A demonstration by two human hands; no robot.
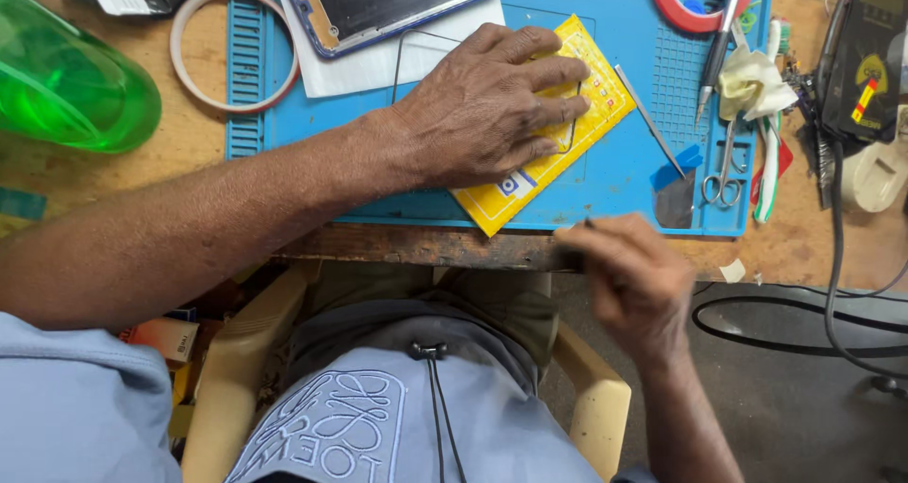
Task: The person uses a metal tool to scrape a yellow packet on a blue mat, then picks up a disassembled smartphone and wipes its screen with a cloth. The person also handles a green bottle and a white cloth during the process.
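Note:
My left hand [492, 105] lies flat, fingers spread, on a yellow card-like sheet [586, 114] that rests on a blue work mat [624, 171]. A thin black loop of wire or gasket [416, 38] runs under that hand. My right hand [629, 275] hovers off the table's front edge with its fingers pinched on a small thin dark object [588, 224]; what it is cannot be told. A phone back shell [388, 5] sits at the mat's top, on white paper.
A green plastic bottle [66, 86] lies at the left. A tape ring [232, 48], red tape roll [695, 10], tweezers [648, 119], scissors [724, 175], a pen-like tool [724, 29] and a dark meter [865, 52] surround the mat. Cables [804, 322] hang at the right.

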